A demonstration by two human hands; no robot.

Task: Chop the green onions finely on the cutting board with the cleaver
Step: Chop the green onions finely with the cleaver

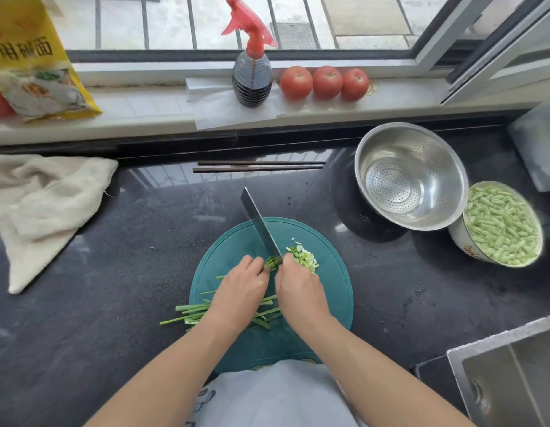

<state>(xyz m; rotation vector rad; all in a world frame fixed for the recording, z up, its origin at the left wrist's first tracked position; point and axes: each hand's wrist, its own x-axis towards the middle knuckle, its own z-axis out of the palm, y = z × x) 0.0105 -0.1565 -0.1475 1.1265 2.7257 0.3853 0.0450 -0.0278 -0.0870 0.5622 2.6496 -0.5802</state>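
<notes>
Right now you are partway through the chopping. Your right hand (299, 291) is wrapped round the handle of the cleaver (259, 221), whose blade runs away from you with its heel down at the cut end of the green onions (224, 309). Your left hand (239, 291) has its fingers curled over the bundle, pinning it to the round teal cutting board (335, 291) just beside the blade. A small heap of chopped pieces (306, 257) lies on the far side of the blade, while most of the stalks trail back under your left wrist, their tips past the board's edge onto the dark table (113, 272). By that, only a small part is done.

Next, you would want to feed the bundle toward the blade in short advances, keeping the fingertips tucked back from the edge, and draw in the loose stalks.

As for writing, the yellow bag (30, 57) on the windowsill shows large Chinese characters, partly cut off by the frame. The bowl of cut green beans (501, 224) has red marks on its side, too small to read.
</notes>
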